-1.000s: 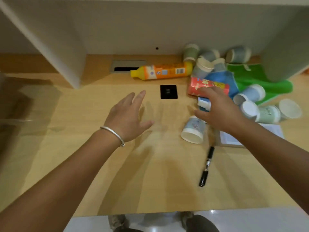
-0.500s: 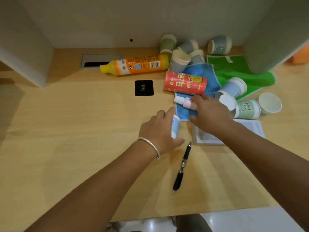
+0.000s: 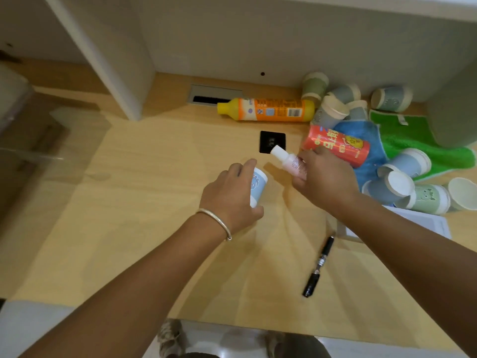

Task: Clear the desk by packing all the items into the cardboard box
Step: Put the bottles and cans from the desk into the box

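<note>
Paper cup (image 3: pixel 257 186), pale blue, gripped by left hand (image 3: pixel 232 197); right hand (image 3: pixel 325 182) grips pink plastic bottle (image 3: pixel 290 160).

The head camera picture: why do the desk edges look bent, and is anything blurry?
Head view: the wide lens bows the pale wooden desk and white divider; the left edge smears into blur; the black pen stays fairly sharp; soft arm shadows fall on the wood.

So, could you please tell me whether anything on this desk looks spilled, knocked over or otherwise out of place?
Yes: most of the paper cups at the right lie tipped on their sides in a heap over the blue and green cloths. The orange detergent bottle and the red can lie flat too. No liquid spill shows.
</note>
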Motion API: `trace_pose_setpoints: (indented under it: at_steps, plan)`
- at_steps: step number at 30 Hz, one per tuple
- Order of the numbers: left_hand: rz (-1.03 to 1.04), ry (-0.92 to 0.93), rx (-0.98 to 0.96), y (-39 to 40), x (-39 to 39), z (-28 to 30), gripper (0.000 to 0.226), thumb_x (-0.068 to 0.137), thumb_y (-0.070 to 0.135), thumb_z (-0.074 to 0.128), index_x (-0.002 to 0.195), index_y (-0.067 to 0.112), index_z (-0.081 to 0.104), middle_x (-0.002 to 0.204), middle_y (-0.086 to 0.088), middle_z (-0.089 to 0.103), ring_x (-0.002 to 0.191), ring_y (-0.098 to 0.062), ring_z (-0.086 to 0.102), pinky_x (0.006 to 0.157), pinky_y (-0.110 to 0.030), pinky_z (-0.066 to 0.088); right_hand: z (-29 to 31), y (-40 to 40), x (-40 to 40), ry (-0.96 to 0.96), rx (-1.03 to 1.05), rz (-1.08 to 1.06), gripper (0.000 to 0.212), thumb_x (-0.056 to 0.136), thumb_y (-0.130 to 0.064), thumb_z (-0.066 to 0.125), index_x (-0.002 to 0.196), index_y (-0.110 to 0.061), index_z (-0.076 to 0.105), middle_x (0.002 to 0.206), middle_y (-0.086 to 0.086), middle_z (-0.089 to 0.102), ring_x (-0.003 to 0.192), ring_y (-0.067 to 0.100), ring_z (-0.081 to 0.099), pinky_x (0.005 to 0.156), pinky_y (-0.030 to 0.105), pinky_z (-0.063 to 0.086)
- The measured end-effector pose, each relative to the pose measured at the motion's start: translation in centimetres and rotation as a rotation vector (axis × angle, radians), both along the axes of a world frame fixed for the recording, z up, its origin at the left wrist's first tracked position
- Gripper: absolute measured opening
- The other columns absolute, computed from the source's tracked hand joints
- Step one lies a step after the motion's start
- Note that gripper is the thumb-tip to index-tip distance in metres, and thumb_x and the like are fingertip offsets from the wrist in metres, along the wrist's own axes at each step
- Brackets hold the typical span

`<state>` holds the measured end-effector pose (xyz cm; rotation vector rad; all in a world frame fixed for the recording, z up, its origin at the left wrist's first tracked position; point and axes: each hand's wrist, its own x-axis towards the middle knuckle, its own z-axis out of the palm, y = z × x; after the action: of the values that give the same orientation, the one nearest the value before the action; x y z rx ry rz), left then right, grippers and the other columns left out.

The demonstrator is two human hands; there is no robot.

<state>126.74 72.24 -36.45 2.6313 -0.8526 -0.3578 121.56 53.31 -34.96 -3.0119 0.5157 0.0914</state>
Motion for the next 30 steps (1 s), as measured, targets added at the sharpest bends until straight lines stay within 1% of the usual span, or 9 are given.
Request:
trace_pose_setpoints:
  at_steps: [4, 8, 11, 13, 18, 21, 24, 27, 30]
  plan:
    - [0.088, -0.058, -0.011, 5.8, 2.5, 3.1, 0.090, 0.072, 0.046, 0.067, 0.145, 0.025, 0.019, 0.135, 0.004, 0.041, 0.114, -0.021, 0.047, 0.073, -0.030, 0.038, 3.0, 5.4, 3.6, -0.035, 0.025, 0.078, 0.044, 0.080, -0.037, 0.066, 0.120, -0.021, 0.057, 0.105, 0.003, 0.054, 0.084, 0.022, 0.053, 0.062, 0.032, 0.044]
    - [0.169, -0.150, -0.033, 12.7, 4.6, 7.8, 0.088, 0.072, 0.046, 0.067, 0.144, 0.025, 0.021, 0.135, 0.005, 0.042, 0.115, -0.020, 0.048, 0.077, -0.033, 0.042, 6.9, 11.9, 7.0, -0.106, 0.065, 0.156, 0.041, 0.079, -0.032, 0.065, 0.118, -0.020, 0.059, 0.104, 0.004, 0.053, 0.082, 0.024, 0.050, 0.061, 0.031, 0.036]
    - [0.227, -0.223, -0.046, 18.3, 5.9, 11.9, 0.089, 0.073, 0.046, 0.067, 0.146, 0.025, 0.020, 0.138, 0.006, 0.039, 0.117, -0.020, 0.047, 0.079, -0.032, 0.041, 10.4, 17.2, 9.5, -0.143, 0.089, 0.210, 0.041, 0.080, -0.033, 0.062, 0.120, -0.024, 0.057, 0.100, -0.001, 0.047, 0.077, 0.019, 0.044, 0.060, 0.029, 0.031]
    - [0.257, -0.281, -0.044, 21.9, 6.7, 14.6, 0.089, 0.074, 0.047, 0.067, 0.145, 0.026, 0.020, 0.138, 0.007, 0.038, 0.117, -0.020, 0.047, 0.077, -0.031, 0.039, 12.7, 20.8, 11.2, -0.195, 0.097, 0.260, 0.039, 0.080, -0.034, 0.062, 0.117, -0.024, 0.057, 0.099, -0.002, 0.047, 0.077, 0.020, 0.047, 0.061, 0.030, 0.034]
    - [0.349, -0.406, -0.032, 31.2, 7.8, 19.6, 0.092, 0.072, 0.050, 0.067, 0.146, 0.023, 0.022, 0.139, 0.003, 0.037, 0.119, -0.022, 0.046, 0.083, -0.036, 0.041, 17.7, 30.0, 14.9, -0.324, 0.122, 0.377, 0.032, 0.081, -0.035, 0.061, 0.112, -0.024, 0.060, 0.092, -0.003, 0.049, 0.072, 0.020, 0.052, 0.058, 0.032, 0.043]
    - [0.423, -0.428, -0.018, 36.5, 8.3, 21.0, 0.093, 0.072, 0.052, 0.067, 0.147, 0.024, 0.020, 0.137, 0.002, 0.036, 0.116, -0.021, 0.048, 0.080, -0.035, 0.041, 19.4, 35.2, 16.9, -0.367, 0.154, 0.446, 0.028, 0.083, -0.036, 0.060, 0.108, -0.025, 0.061, 0.092, -0.003, 0.050, 0.069, 0.017, 0.051, 0.057, 0.031, 0.045]
    - [0.484, -0.406, 0.000, 41.5, 8.8, 21.3, 0.094, 0.073, 0.054, 0.066, 0.148, 0.025, 0.018, 0.138, 0.002, 0.037, 0.116, -0.021, 0.048, 0.079, -0.035, 0.043, 20.1, 40.2, 18.4, -0.379, 0.185, 0.526, 0.033, 0.083, -0.036, 0.062, 0.114, -0.024, 0.061, 0.096, -0.002, 0.052, 0.074, 0.015, 0.051, 0.059, 0.029, 0.043]
    - [0.537, -0.405, 0.007, 45.5, 9.2, 20.7, 0.093, 0.074, 0.056, 0.066, 0.147, 0.025, 0.019, 0.136, 0.001, 0.040, 0.113, -0.021, 0.050, 0.079, -0.035, 0.046, 19.8, 44.6, 19.8, -0.376, 0.194, 0.573, 0.039, 0.082, -0.039, 0.067, 0.118, -0.023, 0.061, 0.098, -0.004, 0.053, 0.078, 0.012, 0.052, 0.062, 0.024, 0.038]
    - [0.571, -0.377, 0.023, 48.5, 9.6, 19.6, 0.092, 0.074, 0.057, 0.066, 0.147, 0.025, 0.019, 0.135, 0.000, 0.042, 0.112, -0.021, 0.051, 0.081, -0.037, 0.051, 18.9, 47.8, 21.1, -0.351, 0.188, 0.601, 0.041, 0.082, -0.039, 0.068, 0.119, -0.023, 0.061, 0.098, -0.004, 0.052, 0.080, 0.013, 0.051, 0.064, 0.025, 0.039]
